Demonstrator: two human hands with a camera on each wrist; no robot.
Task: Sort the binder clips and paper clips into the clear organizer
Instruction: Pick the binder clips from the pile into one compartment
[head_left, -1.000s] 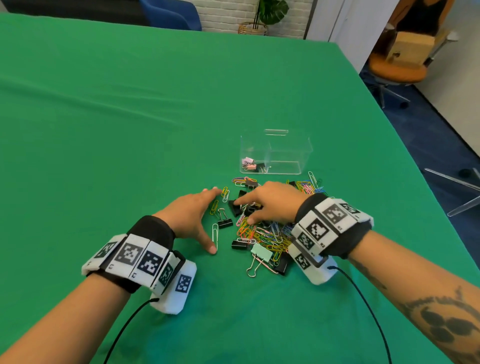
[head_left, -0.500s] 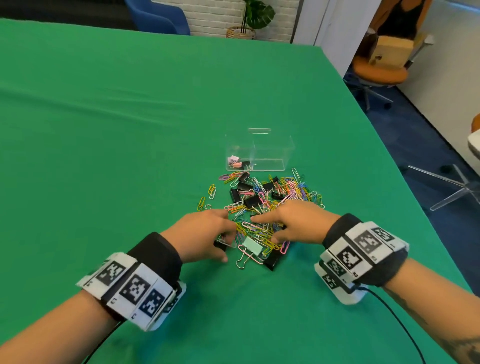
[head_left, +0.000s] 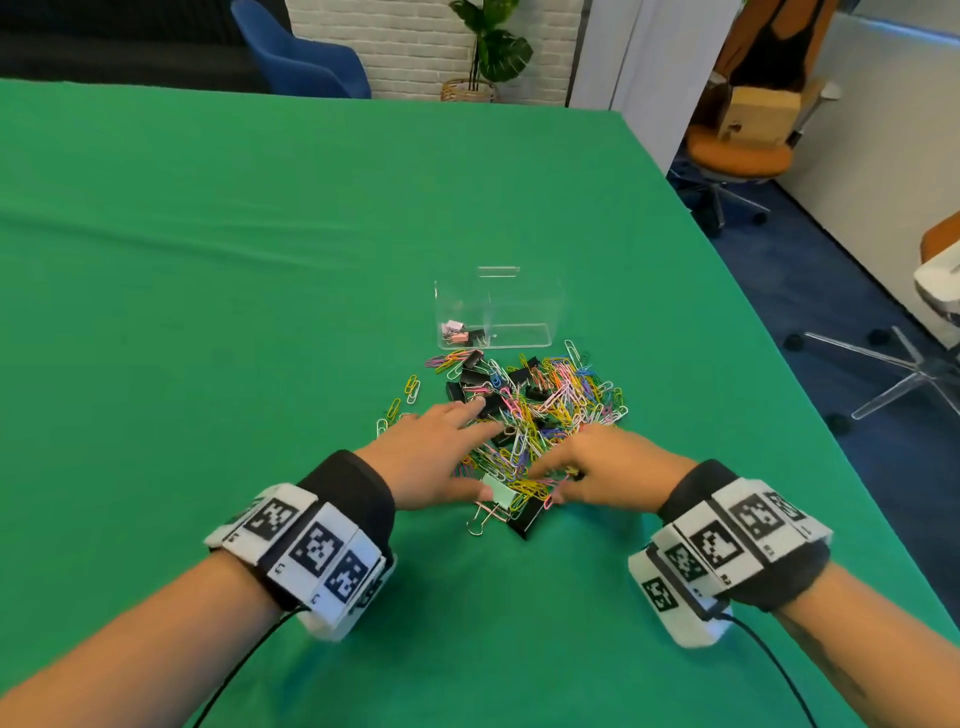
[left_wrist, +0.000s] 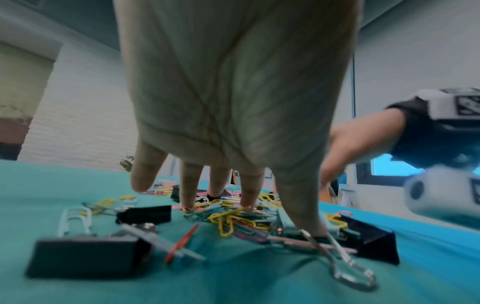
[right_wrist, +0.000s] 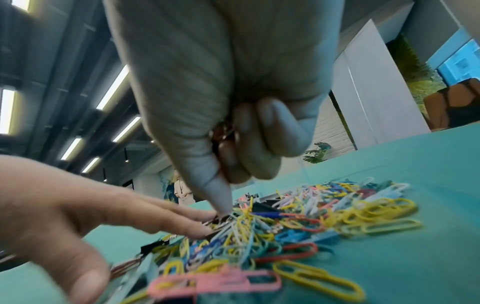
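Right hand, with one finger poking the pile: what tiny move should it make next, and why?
Probably the right hand should pinch the black binder clip at its index fingertip and lift it out. Its other fingers curl round a metal clip, and the left hand rests spread fingers on the pile.

White brick wall (head_left: 415, 47), blue chair (head_left: 306, 62)

Compared with 1 s ago, the left hand (head_left: 435, 457) is flat on the near-left part of the pile of clips (head_left: 524, 415), its fingers (left_wrist: 191, 191) spread and straight; then it lay beside the pile. The right hand (head_left: 602, 470) sits nearer the person, at the pile's near-right edge, thumb tip in the paper clips (right_wrist: 293, 222), its other fingers curled round something metallic.
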